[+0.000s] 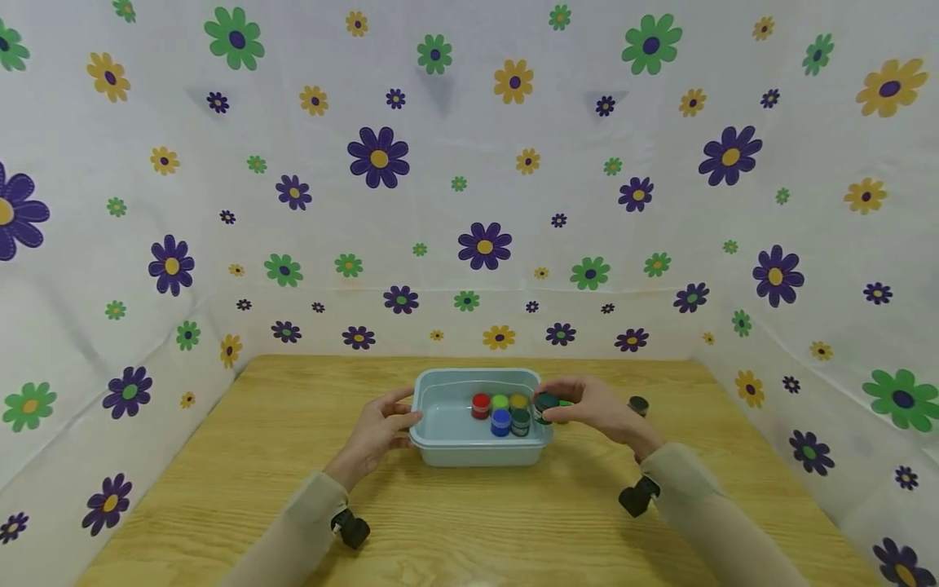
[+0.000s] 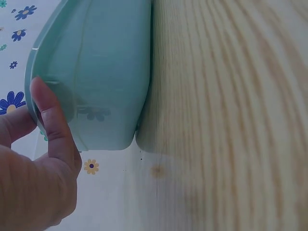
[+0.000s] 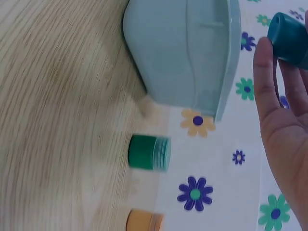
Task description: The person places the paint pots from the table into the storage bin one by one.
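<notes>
A pale blue plastic basin [image 1: 480, 454] stands on the table. My left hand [image 1: 374, 432] grips its left rim; in the left wrist view the thumb and fingers [image 2: 55, 127] lie on either side of that rim. Several small paint jars sit toward the right inside the basin, among them a red jar [image 1: 480, 405], a blue jar [image 1: 501, 422] and a dark green jar [image 1: 520, 421]. Over the basin's right rim, my right hand [image 1: 594, 410] pinches a dark teal paint jar [image 3: 288, 38] between fingers and thumb, held clear of the table.
Outside the basin, a green jar [image 3: 143, 152] and an orange jar [image 3: 139, 220] stand on the wooden table [image 1: 469, 522]. A dark-topped jar [image 1: 638, 405] stands beyond my right wrist. Flower-printed cloth [image 1: 455, 204] encloses the back and sides.
</notes>
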The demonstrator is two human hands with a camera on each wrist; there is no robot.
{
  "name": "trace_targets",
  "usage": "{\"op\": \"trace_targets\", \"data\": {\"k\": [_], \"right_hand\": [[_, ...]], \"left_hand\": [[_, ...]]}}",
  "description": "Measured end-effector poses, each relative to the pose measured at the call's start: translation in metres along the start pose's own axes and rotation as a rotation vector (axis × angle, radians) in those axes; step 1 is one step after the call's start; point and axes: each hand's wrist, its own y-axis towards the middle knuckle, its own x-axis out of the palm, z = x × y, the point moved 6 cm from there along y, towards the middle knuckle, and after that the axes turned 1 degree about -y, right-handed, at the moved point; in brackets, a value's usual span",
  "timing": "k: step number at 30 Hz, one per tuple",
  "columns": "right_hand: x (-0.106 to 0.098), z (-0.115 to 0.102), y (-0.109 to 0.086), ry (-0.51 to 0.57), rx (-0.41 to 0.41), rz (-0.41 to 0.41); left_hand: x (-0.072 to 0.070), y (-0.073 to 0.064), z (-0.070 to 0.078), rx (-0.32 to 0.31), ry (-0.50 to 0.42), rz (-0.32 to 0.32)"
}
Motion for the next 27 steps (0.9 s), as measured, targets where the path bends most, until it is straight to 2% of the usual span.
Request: {"op": "trace_targets", "data": {"k": [5, 14, 20, 27], "right_hand": [[0.017, -0.006, 0.018, 0.001, -0.036, 0.004], [0.042, -0.003, 0.045, -0.127, -0.035, -0.055], [0.048, -0.005, 0.054, -0.176, -0.013, -0.062], [0.058, -0.007, 0.058, -0.148, -0.031, -0.085]], "left_hand": [[0.000, 0.000, 0.001, 0.000, 0.000, 0.009], [-0.002, -0.002, 0.002, 0.015, 0.008, 0.007], [-0.001, -0.001, 0.002, 0.015, 0.016, 0.000], [0.000, -0.002, 0.002, 0.029, 0.019, 0.005]]}}
